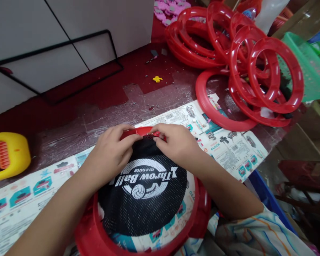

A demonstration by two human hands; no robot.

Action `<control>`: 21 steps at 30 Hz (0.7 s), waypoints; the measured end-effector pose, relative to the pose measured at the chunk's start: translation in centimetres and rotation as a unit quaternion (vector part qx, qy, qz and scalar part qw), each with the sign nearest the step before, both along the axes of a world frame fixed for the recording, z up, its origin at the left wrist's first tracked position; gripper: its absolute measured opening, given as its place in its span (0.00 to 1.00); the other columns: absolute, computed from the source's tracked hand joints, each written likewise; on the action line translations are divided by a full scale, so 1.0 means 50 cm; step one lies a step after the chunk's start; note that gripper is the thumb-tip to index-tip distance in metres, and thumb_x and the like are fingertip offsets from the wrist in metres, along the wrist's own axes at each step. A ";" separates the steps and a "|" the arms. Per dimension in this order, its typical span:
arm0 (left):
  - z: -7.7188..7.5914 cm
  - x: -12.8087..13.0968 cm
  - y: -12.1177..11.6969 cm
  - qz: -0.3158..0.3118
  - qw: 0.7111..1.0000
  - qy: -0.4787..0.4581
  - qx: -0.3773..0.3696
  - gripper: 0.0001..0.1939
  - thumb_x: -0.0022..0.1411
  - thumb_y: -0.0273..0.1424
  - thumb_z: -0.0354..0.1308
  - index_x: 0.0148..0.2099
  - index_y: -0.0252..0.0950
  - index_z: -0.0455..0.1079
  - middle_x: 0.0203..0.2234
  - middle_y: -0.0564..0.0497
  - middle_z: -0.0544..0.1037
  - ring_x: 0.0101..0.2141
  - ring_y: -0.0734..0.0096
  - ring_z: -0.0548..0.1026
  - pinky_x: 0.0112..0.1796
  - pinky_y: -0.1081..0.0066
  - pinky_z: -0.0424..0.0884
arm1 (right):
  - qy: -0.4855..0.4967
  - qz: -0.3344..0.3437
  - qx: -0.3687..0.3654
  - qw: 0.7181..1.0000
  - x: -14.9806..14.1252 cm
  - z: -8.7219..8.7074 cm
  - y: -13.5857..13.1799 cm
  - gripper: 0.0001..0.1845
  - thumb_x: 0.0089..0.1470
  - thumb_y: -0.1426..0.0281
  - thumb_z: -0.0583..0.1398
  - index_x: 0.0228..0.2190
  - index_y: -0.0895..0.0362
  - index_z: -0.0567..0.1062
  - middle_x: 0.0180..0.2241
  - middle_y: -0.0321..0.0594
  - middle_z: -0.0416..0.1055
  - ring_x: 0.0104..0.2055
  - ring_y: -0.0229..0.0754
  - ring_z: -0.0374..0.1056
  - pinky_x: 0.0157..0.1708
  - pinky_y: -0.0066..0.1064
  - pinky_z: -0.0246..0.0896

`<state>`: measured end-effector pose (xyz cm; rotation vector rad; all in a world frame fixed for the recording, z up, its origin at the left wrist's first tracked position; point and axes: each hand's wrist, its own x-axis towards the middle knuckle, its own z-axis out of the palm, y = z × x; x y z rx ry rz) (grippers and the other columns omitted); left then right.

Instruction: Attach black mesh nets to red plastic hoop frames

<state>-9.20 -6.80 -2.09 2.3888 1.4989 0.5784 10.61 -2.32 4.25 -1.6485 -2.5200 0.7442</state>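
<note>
1. A black mesh net (145, 199) printed with white lettering lies across a red ring (96, 234) in the lower middle of the frame, its far edge pulled up to the ring's far rim just above centre.
2. The left hand (110, 154) pinches that edge, fingers together on net and rim; it looks like the mesh is being held taut against the ring.
3. The right hand (177, 144) meets it from the other side, fingertips clamped on the same stretch of rim, so the two grips sit almost touching.
4. The ring rests on a printed card sheet (229, 149) spread over the table (96, 106), seemingly as a work mat.
5. A pile of bare red rings (242, 60) fills the upper right, within reach.
6. A green basket (312, 71) sits at the right edge.
7. A yellow toy (8, 154) lies at the left edge, well apart.
</note>
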 end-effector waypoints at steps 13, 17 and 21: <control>0.000 0.001 -0.001 -0.003 1.000 -0.010 0.002 0.18 0.66 0.26 0.44 0.53 0.37 0.69 0.51 0.41 0.68 0.51 0.52 0.67 0.51 0.50 0.67 | -0.157 0.135 0.033 0.978 -0.014 0.007 -0.013 0.19 0.62 0.70 0.50 0.46 0.53 0.78 0.40 0.43 0.74 0.37 0.43 0.69 0.29 0.32 0.50; 0.000 0.001 0.002 -0.004 1.000 -0.005 0.008 0.18 0.65 0.26 0.45 0.52 0.36 0.71 0.50 0.40 0.68 0.51 0.52 0.67 0.51 0.50 0.67 | -0.133 0.128 0.041 0.982 -0.008 0.004 -0.010 0.19 0.62 0.71 0.50 0.49 0.54 0.76 0.41 0.43 0.74 0.39 0.43 0.69 0.31 0.31 0.52; -0.002 0.001 0.002 -0.008 1.000 -0.003 0.023 0.19 0.65 0.26 0.45 0.51 0.35 0.72 0.50 0.39 0.68 0.50 0.51 0.67 0.50 0.49 0.68 | -0.135 0.124 0.046 0.982 -0.008 0.001 -0.007 0.19 0.63 0.70 0.49 0.49 0.53 0.76 0.41 0.43 0.73 0.39 0.43 0.69 0.31 0.31 0.53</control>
